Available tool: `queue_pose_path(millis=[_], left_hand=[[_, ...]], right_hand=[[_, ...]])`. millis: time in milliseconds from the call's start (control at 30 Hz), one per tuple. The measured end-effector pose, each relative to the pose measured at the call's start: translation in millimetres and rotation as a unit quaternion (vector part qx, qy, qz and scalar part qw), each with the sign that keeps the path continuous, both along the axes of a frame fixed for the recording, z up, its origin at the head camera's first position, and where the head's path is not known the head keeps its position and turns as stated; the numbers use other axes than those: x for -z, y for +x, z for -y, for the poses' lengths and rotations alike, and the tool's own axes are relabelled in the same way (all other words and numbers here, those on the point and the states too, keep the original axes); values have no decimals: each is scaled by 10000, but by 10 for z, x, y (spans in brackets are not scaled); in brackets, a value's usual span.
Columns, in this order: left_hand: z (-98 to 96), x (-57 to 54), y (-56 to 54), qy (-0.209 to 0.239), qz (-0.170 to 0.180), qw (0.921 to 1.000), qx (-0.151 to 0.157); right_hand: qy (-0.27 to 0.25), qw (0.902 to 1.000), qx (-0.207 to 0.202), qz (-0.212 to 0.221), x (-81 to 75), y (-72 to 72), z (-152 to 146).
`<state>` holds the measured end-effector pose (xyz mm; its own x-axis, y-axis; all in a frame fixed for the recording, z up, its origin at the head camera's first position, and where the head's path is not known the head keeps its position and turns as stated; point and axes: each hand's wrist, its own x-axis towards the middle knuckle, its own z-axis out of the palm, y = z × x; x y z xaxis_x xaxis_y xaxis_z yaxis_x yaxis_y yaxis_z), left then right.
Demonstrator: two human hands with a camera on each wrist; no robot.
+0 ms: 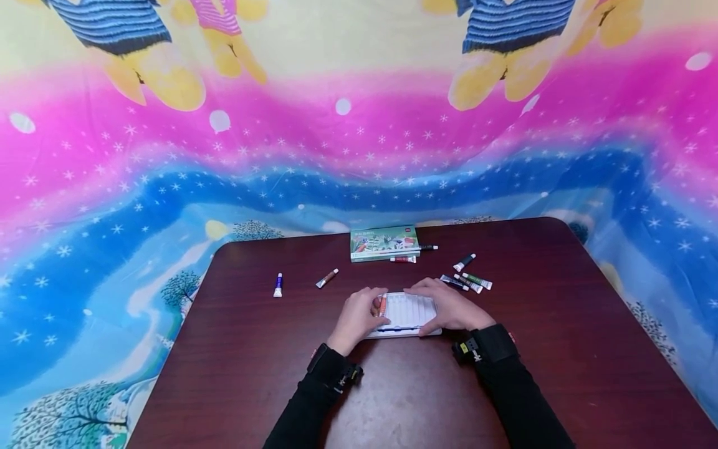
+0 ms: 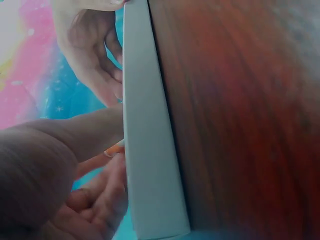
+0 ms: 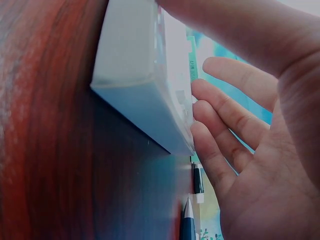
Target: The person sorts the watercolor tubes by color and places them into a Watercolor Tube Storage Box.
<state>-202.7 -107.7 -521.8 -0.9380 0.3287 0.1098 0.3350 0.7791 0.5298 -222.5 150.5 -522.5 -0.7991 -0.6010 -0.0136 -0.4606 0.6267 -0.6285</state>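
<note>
Your white tray (image 1: 406, 310) sits flat on the surface (image 1: 235, 362), right in front of you, with both hands at it. Your right hand (image 1: 453, 305) grasps its right end, thumb at the near edge and fingertips (image 3: 202, 134) against the far rim. Your left hand (image 1: 357, 316) is at the left end, its fingers curled about the orange tube (image 1: 382, 305), which lies upright to the near edge, across the tray's width. The pictures don't show whether that tube is fully down in its groove or partly held up by your fingers.

The step looks like settling the tube into the ridged inside. Let the right hand do nothing but brace: light, even pressure, no squeeze, since thin plastic walls may bow. Line the tube up parallel to the ridges, lower both ends together, then press along its body rather than on the cap; a soft tube could dent or leak. Check that neither end rides on the rim before you loosen your fingers.

Mind your right knuckles, too: the green tube (image 1: 477, 281) and its neighbours lie just beyond that hand, and a wide sweep could scatter them.
</note>
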Motion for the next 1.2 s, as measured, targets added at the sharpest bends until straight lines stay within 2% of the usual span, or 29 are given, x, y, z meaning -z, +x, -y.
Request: queue_pose_path(millis=[200, 367, 500, 700, 767, 900, 1067, 1133, 1200], left_hand=[[27, 9, 18, -1054, -363, 9936, -187], [50, -1, 25, -1591, -765, 9842, -89], [52, -30, 44, -2214, -960, 9704, 68], [41, -76, 100, -3123, -1109, 9432, 242], [26, -75, 119, -3307, -1095, 9371, 219], [-32, -49, 149, -3506, -1061, 9305, 20], [-145, -42, 199, -3806, -1170, 9170, -220], [-163, -51, 227, -3833, -1233, 9149, -272], [-161, -57, 248, -3761, -1237, 9179, -289]], right_hand=[[-22, 10000, 1, 62, -3, -3, -2], [-52, 9999, 18, 106, -4, -11, -1], [-69, 9999, 19, 140, -4, -19, 1], [-51, 9999, 12, 126, -10, -22, 8], [-46, 9999, 8, 123, -14, -22, 11], [-19, 10000, -16, 96, -15, -20, 11], [-49, 9999, -21, 98, -11, -13, 0], [-61, 9999, 1, 128, -5, -8, -2], [-60, 9999, 10, 136, 3, -6, -1]])
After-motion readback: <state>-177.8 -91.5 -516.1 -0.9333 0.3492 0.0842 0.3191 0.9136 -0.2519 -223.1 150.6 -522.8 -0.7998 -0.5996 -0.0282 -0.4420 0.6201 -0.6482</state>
